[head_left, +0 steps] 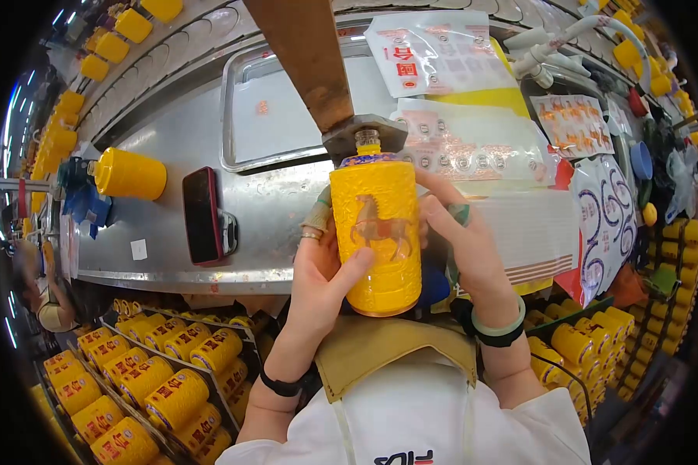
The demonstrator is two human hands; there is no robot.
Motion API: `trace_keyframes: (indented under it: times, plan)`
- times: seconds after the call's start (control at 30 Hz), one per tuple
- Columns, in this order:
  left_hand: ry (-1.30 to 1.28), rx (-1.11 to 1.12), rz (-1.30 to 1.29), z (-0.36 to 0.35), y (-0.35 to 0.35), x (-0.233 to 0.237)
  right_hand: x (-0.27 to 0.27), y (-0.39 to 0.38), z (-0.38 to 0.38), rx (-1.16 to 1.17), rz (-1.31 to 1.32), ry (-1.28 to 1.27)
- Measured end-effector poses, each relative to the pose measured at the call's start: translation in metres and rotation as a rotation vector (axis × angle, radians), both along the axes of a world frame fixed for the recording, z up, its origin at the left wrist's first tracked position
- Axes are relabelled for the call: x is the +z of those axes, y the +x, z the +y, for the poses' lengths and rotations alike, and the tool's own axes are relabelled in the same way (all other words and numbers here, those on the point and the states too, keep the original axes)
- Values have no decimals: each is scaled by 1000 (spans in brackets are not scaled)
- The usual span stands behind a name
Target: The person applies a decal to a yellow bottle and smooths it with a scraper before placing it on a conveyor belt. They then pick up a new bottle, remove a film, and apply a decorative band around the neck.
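Observation:
A yellow embossed bottle (380,271) with a brown horse picture is upright in front of my chest, its glass neck against a dark metal fitting (368,128) at the end of a brown bar. My left hand (322,267) wraps its left side, the thumb on the front below the horse; finger covers show on it. My right hand (465,232) is at the bottle's upper right side, with a green cover on one finger and its fingertips partly behind the bottle. A blue patterned band circles the bottle's shoulder.
A phone (202,215) and another yellow bottle (132,173) are on the metal bench at left. Behind stands a metal tray (229,116). Decal sheets (473,147) cover the right side. Crates of yellow bottles (178,399) flank my body below. Part of another person (54,306) shows far left.

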State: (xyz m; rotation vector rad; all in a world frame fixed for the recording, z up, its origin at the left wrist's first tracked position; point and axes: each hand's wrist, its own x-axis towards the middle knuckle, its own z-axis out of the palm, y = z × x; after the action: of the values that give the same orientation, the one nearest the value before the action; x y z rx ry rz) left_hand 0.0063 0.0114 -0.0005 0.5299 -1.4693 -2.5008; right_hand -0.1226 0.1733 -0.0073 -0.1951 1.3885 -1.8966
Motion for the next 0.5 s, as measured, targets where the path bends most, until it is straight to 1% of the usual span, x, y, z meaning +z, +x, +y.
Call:
trace_keyframes:
  times: [0.07,0.1,0.17,0.37,0.5]
  plan:
    - [-15,-6,-13,0,-1,1,4,-1,0,31,44,80]
    - [-15,-5,-13,0,-1,2,6,0,-1,32,44,79]
    - [-20,6,-13,0,-1,2,9,3,-3,35,126,61]
    - [-6,-11,8,0,-1,5,12,7,-9,1,68,46]
    - [-10,-4,21,0,-2,5,13,7,-9,16,104,71]
